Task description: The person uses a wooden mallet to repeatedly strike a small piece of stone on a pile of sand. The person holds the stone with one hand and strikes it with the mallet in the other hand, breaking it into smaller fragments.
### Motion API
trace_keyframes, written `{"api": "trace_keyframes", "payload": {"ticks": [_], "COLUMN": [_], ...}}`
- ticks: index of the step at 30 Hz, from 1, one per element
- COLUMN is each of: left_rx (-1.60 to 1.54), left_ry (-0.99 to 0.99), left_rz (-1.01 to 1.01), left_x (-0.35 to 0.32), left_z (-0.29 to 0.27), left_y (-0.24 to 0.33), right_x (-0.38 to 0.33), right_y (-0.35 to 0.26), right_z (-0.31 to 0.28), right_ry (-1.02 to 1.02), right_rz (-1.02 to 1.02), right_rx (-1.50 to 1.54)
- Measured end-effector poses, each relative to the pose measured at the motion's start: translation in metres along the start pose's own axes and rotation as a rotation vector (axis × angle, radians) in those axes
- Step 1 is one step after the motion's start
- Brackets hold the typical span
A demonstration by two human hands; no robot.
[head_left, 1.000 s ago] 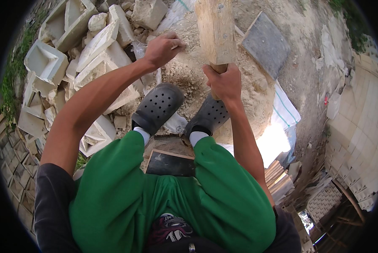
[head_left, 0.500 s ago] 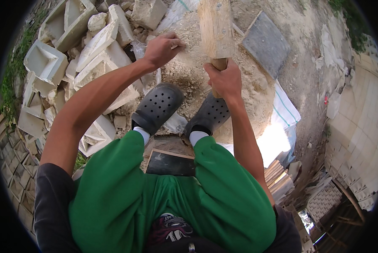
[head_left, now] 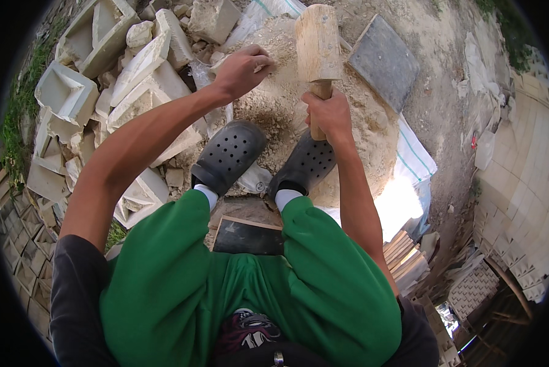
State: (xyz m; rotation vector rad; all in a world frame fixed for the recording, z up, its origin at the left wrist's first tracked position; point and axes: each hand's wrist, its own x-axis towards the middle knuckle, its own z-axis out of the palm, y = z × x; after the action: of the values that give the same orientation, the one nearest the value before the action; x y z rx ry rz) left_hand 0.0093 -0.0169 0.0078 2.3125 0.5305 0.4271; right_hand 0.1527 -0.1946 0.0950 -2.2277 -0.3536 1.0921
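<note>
My right hand grips the handle of a wooden mallet, whose thick pale head stands upright above a mound of stone dust and rubble. My left hand rests closed on the top of the mound, left of the mallet head; what it holds is hidden by the fingers. I sit in green trousers, my feet in dark perforated clogs planted at the foot of the mound.
Broken pale stone blocks and hollow cast pieces are heaped on the left. A grey slab lies behind the mound. A dark board lies between my knees. White sacks, stacked wood and pale tiles fill the right.
The mallet has come down a little, so its whole head now shows. My left hand stays on the mound.
</note>
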Motion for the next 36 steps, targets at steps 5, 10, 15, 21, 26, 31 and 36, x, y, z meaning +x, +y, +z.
{"api": "trace_keyframes", "payload": {"ticks": [5,10,15,21,26,31,36], "left_rx": [-0.054,-0.104,-0.121,-0.183,0.019,-0.018,0.001], "left_ry": [0.059,0.142,-0.015,-0.003,0.029,0.015,0.073], "left_rz": [0.025,-0.151,-0.295,-0.277,-0.086,-0.132,-0.155], "left_x": [0.005,0.002,0.008,0.012,0.007,0.004,0.002], "left_z": [0.006,0.010,0.004,0.007,0.005,0.000,0.003], "left_y": [0.001,0.004,0.006,0.011,0.001,-0.004,-0.004], "right_x": [-0.012,-0.031,-0.041,-0.043,-0.043,-0.024,0.003], "right_y": [-0.015,-0.038,-0.052,-0.054,-0.045,-0.014,0.020], "right_z": [-0.015,-0.019,-0.021,-0.024,-0.018,0.010,0.036], "right_ry": [0.021,0.029,0.015,0.019,0.071,0.070,0.000], "right_rz": [-0.005,-0.108,-0.195,-0.168,-0.260,-0.323,-0.111], "right_rx": [-0.032,-0.001,0.052,0.032,0.072,0.042,-0.106]}}
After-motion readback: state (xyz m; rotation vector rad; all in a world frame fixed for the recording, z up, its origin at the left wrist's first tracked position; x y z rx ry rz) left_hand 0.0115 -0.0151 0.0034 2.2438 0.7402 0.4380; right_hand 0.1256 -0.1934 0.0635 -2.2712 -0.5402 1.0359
